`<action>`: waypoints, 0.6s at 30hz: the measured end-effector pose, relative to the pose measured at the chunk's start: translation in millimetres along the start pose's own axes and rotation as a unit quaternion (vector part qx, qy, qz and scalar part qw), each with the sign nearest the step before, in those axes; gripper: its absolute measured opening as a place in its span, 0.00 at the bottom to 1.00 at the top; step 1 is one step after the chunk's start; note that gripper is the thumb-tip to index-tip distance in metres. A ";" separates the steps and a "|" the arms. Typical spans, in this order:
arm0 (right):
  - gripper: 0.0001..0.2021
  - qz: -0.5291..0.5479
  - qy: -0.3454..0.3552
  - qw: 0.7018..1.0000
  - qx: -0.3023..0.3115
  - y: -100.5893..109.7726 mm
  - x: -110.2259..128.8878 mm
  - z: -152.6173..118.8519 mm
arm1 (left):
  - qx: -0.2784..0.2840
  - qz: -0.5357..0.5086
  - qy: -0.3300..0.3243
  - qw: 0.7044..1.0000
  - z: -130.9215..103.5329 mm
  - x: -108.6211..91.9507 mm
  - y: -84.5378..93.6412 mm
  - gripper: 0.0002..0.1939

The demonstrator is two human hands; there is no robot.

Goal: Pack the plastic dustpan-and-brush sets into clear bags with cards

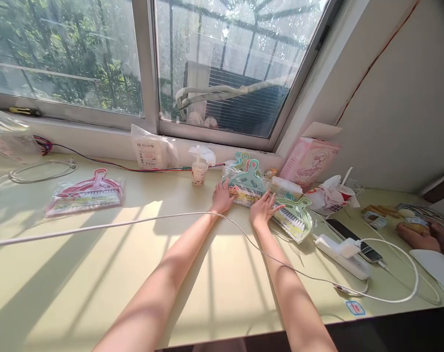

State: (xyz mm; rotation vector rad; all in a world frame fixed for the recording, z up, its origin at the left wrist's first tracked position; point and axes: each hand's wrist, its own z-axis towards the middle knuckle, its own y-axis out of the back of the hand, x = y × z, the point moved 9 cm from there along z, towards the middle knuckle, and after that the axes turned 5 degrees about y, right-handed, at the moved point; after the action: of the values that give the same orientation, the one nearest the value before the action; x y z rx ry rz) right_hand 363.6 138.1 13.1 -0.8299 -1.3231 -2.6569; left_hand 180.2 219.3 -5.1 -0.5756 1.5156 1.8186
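A teal dustpan-and-brush set [249,178] in clear plastic packaging lies near the window wall, between my two hands. My left hand [222,196] is closed around its left edge, thumb in front. At its right edge, my right hand [264,210] holds the packaging with the fingers somewhat spread. Another teal set [241,159] shows partly behind it, its lower part hidden. Just right of my right hand lies a green dustpan-and-brush set [295,220], tilted. A pink dustpan-and-brush set [88,193], also bagged, rests at the left of the table.
A cup [199,171] and a white package [150,149] stand along the wall. A pink box [310,159] leans in the corner. A power strip [341,256] and phone [354,239] lie right. A cable [134,221] crosses above my forearms. Another person's hands [418,237] hold something at far right.
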 end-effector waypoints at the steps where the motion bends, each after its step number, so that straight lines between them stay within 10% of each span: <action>1: 0.38 -0.008 -0.004 1.000 0.007 0.0 -0.1 0.5 | 0.000 -0.008 0.006 1.000 1.9 1.7 -0.9 0.48; 10: 0.39 -0.032 0.022 0.999 -0.006 8.0 2.6 -8.7 | 0.024 -0.075 -0.008 0.997 -5.6 11.5 5.4 0.44; 18: 0.39 -0.022 0.235 0.972 0.008 24.6 45.5 -52.4 | -0.035 -0.091 0.059 0.994 -58.2 20.0 32.3 0.40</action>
State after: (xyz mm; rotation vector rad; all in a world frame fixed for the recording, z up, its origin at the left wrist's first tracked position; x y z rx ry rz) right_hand 308.8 91.2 27.7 -0.1443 -1.2396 -2.6336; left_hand 137.6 164.7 -10.8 -0.8390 1.4302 1.7283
